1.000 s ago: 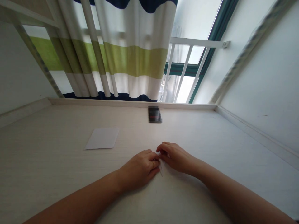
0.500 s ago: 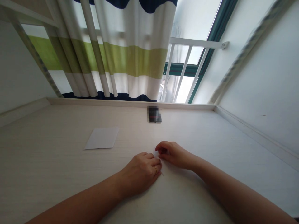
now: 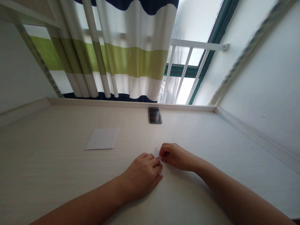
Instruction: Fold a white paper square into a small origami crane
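Observation:
My left hand [image 3: 142, 175] lies knuckles up on the pale wooden table [image 3: 47, 175], fingers curled down onto a small folded piece of white paper [image 3: 156, 152]. Only a tip and an edge of that paper show between the hands. My right hand [image 3: 174, 155] sits just right of it, fingers bent in a pinch on the paper's upper part. The two hands touch at the fingertips.
A flat white paper sheet [image 3: 102, 138] lies on the table to the left and further back. A small dark blurred object [image 3: 154, 115] stands at the far edge. A striped curtain [image 3: 122, 50], window rails [image 3: 187, 68] and white walls close the table in.
My right hand drew back slightly toward the far side and lifted a corner of the paper into view. My left hand slid a little nearer to me and stayed pressed on the paper.

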`<state>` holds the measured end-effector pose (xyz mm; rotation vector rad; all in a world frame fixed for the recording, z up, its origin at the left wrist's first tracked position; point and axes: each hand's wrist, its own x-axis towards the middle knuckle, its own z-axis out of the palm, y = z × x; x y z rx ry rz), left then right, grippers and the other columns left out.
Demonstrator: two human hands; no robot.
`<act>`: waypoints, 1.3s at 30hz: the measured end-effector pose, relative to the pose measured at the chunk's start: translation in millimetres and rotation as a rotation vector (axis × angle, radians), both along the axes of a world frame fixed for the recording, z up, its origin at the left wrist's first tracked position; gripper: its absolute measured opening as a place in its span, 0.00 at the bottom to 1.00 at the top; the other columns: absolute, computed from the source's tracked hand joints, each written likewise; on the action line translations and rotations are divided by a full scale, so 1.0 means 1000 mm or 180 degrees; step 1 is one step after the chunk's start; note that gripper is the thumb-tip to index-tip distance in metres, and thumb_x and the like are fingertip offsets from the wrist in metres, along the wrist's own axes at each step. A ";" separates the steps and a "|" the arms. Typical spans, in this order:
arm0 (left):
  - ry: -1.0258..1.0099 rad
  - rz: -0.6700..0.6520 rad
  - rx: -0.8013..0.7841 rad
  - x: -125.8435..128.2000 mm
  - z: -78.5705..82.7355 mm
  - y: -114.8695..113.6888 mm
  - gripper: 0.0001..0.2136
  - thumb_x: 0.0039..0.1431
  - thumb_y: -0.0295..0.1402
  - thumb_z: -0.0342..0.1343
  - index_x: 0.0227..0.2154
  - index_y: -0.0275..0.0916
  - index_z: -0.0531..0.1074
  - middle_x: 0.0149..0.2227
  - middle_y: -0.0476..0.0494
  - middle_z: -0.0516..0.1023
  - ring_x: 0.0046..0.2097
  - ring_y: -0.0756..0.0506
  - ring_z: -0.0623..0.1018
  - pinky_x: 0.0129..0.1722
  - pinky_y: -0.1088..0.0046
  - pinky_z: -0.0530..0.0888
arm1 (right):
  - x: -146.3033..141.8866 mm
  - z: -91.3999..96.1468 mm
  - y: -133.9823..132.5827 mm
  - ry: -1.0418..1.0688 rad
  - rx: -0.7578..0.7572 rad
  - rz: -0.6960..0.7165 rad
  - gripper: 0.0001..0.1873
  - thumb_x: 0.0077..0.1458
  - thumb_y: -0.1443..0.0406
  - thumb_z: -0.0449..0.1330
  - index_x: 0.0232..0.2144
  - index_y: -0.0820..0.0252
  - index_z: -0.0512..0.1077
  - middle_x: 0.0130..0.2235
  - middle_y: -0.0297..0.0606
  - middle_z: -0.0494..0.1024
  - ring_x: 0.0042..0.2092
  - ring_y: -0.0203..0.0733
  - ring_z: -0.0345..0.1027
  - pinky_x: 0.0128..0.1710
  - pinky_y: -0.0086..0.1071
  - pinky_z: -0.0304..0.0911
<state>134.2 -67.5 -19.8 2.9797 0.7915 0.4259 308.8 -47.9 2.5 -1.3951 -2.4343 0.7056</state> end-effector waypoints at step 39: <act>-0.0277 -0.0153 -0.1007 -0.009 0.009 0.006 0.07 0.54 0.32 0.48 0.34 0.37 0.67 0.35 0.45 0.70 0.39 0.47 0.68 0.43 0.68 0.66 | 0.009 0.021 -0.006 -0.0475 -0.0062 0.0992 0.12 0.42 0.77 0.52 0.26 0.63 0.74 0.35 0.37 0.68 0.33 0.34 0.63 0.35 0.27 0.59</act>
